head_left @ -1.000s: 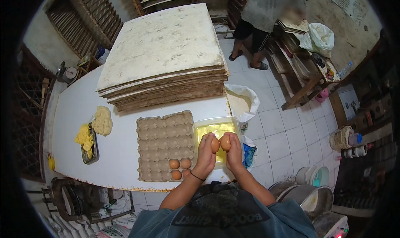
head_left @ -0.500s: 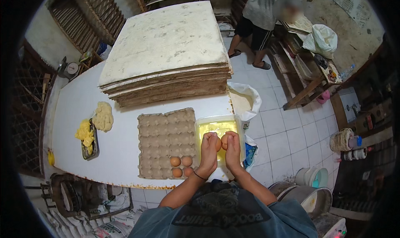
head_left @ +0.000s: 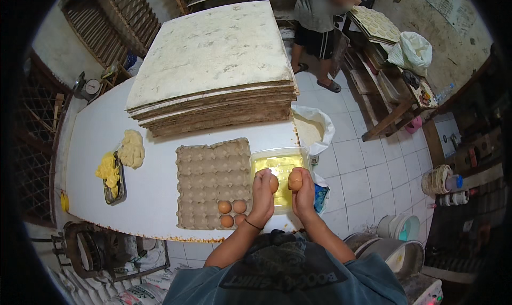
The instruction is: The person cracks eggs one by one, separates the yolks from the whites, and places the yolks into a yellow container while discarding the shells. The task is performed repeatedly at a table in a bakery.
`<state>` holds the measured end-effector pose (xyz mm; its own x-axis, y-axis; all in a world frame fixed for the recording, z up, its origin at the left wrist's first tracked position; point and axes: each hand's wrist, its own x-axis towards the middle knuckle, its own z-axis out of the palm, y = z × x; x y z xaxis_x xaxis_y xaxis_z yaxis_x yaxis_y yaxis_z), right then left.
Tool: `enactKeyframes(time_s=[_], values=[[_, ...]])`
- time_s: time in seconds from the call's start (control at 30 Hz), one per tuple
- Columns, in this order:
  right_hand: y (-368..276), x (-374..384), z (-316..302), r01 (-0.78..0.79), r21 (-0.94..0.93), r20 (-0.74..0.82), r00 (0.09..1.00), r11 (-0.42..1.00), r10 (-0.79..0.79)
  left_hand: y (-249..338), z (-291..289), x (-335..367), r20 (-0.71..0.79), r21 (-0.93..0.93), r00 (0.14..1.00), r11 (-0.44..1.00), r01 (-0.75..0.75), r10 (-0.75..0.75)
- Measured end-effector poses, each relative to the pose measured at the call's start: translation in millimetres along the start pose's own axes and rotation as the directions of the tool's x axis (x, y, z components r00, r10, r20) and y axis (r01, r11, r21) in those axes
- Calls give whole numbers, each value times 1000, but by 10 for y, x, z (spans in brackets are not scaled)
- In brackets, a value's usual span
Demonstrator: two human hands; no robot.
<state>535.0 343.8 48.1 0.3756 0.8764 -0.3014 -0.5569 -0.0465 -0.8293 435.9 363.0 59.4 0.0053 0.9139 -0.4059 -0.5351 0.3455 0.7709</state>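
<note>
Above a clear plastic tub of yellow egg liquid, both my hands are closed round brown eggs. My left hand grips one egg, which shows at the inner side of the fingers. My right hand has another egg, with what looks like a crack line across its shell. A gap separates the two eggs, and the tub shows between them. Left of the tub lies a grey cardboard egg tray. Several brown eggs sit in its near right corner, beside my left wrist.
A tall stack of floured boards fills the table's far side. Pale dough and a dark pan with a yellow mass lie left. Beyond the table's right edge stands an open white sack. A person stands by a rack at the back.
My hands have drawn apart, each with its egg, where the eggs were close together before. The person at the back has shifted left and straightened, uncovering a board of dough rounds.
</note>
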Motion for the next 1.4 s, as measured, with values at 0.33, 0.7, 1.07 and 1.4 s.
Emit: enactKeyframes(time_s=[0.33, 0.7, 1.07, 1.4], values=[[0, 41, -99, -201, 231, -40, 976, 952, 216, -196, -385, 183, 34, -277, 996, 956, 92, -86], [79, 69, -363, -281, -89, 90, 953, 956, 289, -249, -674, -150, 84, 340, 961, 899, -275, 262], [27, 13, -347, -131, -338, 194, 959, 932, 205, 295, -1873, -339, 101, 931, 771, 212, -295, 629], [-170, -58, -191, -145, -359, 339, 900, 922, 274, 150, -506, -247, 397, 611, 893, 666, -429, 211]])
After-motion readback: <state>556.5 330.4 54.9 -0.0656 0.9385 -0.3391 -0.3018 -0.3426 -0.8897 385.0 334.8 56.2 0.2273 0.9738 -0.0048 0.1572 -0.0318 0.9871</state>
